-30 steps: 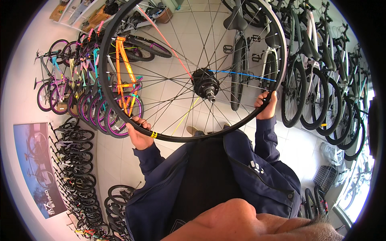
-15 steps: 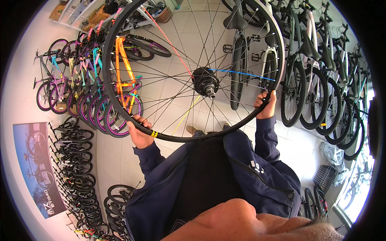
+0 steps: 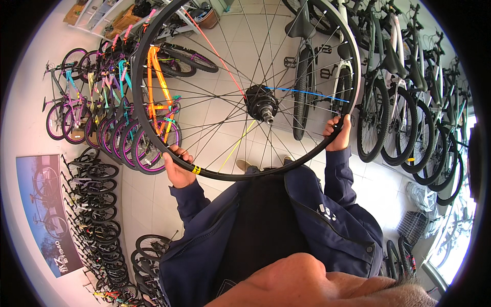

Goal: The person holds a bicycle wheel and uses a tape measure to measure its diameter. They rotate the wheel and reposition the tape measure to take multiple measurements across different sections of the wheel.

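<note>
A bicycle wheel without a tyre is held up before me, its black rim turned toward my view. At its centre sits a dark hub with a silver axle end. Most spokes are dark; a red spoke, a blue spoke and a yellow spoke stand out. My left hand is closed round the lower left of the rim, beside a yellow sticker. My right hand grips the lower right of the rim. Parts of the fingers of both hands are hidden behind it.
Children's bikes with purple rims and an orange bike frame stand at left. More bikes line the left wall by a poster. Larger bikes fill the right side. Shelving is at the far left; my shoes are below.
The wheel has tilted very slightly, its upper left rim shifting a little to the right. Both hands keep their hold at the same spots.
</note>
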Demonstrator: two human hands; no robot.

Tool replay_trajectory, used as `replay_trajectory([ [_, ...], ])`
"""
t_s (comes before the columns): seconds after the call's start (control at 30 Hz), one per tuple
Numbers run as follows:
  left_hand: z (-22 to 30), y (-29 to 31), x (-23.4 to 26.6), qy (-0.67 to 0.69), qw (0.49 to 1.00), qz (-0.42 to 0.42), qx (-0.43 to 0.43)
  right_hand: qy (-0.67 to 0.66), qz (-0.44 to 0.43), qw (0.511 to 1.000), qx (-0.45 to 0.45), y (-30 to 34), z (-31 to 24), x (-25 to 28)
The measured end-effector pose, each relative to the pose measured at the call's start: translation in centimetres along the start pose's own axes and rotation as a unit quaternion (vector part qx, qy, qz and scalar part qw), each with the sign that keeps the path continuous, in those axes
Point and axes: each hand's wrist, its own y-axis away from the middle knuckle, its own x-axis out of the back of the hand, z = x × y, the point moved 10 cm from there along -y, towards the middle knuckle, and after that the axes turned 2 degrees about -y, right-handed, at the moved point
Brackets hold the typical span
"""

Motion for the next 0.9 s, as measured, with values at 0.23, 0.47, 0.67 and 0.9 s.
replay_trajectory([
  [0.23, -0.02, -0.08, 0.15, -0.005, 1.0, 0.012, 0.003, 0.003, -0.004, 1.0, 0.001, -0.15, 0.12, 0.15],
  [0.47, -0.17, -0.23, 0.16, -0.002, 1.0, 0.019, 0.01, 0.01, 0.0, 1.0, -0.002, -0.18, 0.17, 0.2],
  [0.67, -0.26, -0.27, 0.24, -0.006, 0.999, 0.029, 0.013, 0.017, -0.003, 1.0, 0.008, -0.14, 0.08, 0.11],
  [0.9, -0.41, -0.39, 0.26, -0.005, 1.0, 0.011, 0.02, 0.013, -0.009, 1.0, 0.003, -0.24, 0.2, 0.12],
])
